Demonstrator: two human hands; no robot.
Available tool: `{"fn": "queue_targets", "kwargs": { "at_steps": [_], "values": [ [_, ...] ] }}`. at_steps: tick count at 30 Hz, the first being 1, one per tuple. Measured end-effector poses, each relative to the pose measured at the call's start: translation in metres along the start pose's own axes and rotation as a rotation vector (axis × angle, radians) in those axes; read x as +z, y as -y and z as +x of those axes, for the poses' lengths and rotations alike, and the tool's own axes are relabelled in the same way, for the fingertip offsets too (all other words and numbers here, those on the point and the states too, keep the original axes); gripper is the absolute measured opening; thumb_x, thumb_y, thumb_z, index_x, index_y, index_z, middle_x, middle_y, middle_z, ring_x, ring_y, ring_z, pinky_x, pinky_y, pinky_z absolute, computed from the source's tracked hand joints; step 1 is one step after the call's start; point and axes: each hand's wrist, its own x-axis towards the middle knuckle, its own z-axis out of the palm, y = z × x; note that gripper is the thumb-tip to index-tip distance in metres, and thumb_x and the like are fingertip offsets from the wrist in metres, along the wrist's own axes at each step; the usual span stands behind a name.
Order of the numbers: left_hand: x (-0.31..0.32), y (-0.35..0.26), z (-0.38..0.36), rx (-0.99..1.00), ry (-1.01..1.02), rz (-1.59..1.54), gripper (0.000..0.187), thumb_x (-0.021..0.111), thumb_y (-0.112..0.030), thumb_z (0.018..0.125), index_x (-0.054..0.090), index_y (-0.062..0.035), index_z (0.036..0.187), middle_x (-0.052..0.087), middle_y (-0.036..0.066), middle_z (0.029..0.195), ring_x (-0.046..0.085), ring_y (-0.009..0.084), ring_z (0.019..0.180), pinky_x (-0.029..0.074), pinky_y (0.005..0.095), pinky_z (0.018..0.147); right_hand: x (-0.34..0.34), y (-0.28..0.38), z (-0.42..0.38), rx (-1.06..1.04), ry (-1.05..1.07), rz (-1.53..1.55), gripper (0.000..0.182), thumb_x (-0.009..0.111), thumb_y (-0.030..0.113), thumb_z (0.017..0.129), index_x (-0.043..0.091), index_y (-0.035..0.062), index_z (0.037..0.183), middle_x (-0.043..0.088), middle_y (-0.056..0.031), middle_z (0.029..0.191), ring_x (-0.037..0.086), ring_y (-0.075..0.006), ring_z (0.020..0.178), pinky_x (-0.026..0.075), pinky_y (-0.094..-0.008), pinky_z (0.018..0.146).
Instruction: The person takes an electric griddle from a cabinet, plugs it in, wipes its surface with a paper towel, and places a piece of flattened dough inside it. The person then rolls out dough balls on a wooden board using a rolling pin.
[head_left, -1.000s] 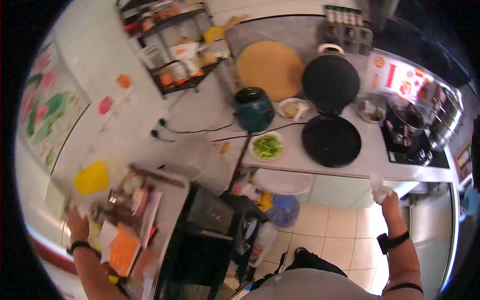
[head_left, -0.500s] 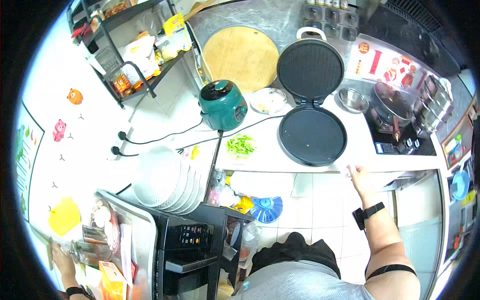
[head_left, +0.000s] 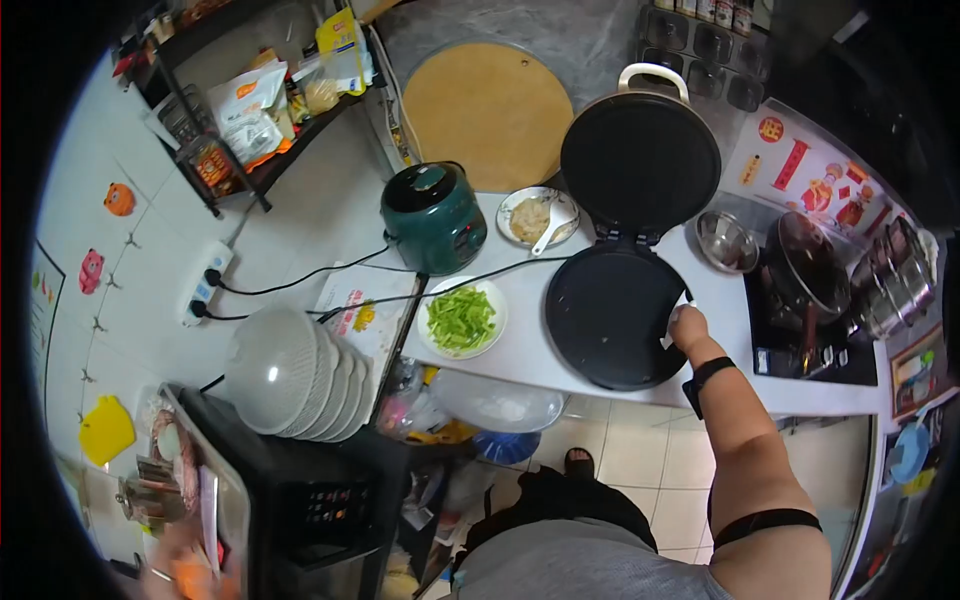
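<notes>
My right hand (head_left: 688, 326) is closed on a crumpled white tissue (head_left: 681, 300) at the right rim of the open electric griddle's lower plate (head_left: 610, 325). A few pale specks lie on that black plate. Its lid (head_left: 640, 155) stands raised behind, with a cream handle on top. At the lower left, my left hand (head_left: 175, 562) is smeared by motion beside an orange package (head_left: 192, 578), so its fingers do not show clearly. Left of the griddle are a plate of chopped green vegetables (head_left: 462, 317) and a small dish of pale paste (head_left: 530, 217) with a white spoon.
A green electric cooker (head_left: 434, 218) stands by a round wooden board (head_left: 487, 115). Black cords cross the counter to a power strip (head_left: 207, 283). Stacked white baskets (head_left: 285, 370) sit at left. On the right are a steel bowl (head_left: 727, 242) and a lidded pan (head_left: 808, 265) on the stove.
My right hand has moved from the counter's front edge onto the griddle plate with the white tissue. My left hand has shifted right and down toward the orange package. The view has darkened.
</notes>
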Motion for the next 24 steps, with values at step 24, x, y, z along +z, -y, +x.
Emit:
{"fn": "queue_targets", "kwargs": {
  "at_steps": [24],
  "values": [
    [0.348, 0.059, -0.101, -0.578, 0.806, -0.193, 0.032, 0.059, -0.024, 0.085, 0.058, 0.0032, 0.102, 0.062, 0.02, 0.097, 0.06, 0.0304, 0.092, 0.047, 0.0358, 0.076, 0.074, 0.149, 0.06, -1.037, 0.212, 0.405, 0.041, 0.054, -0.004, 0.067, 0.05, 0.0014, 0.107, 0.054, -0.0208, 0.1, 0.054, -0.0362, 0.094, 0.044, -0.0395, 0.082]
  ]
}}
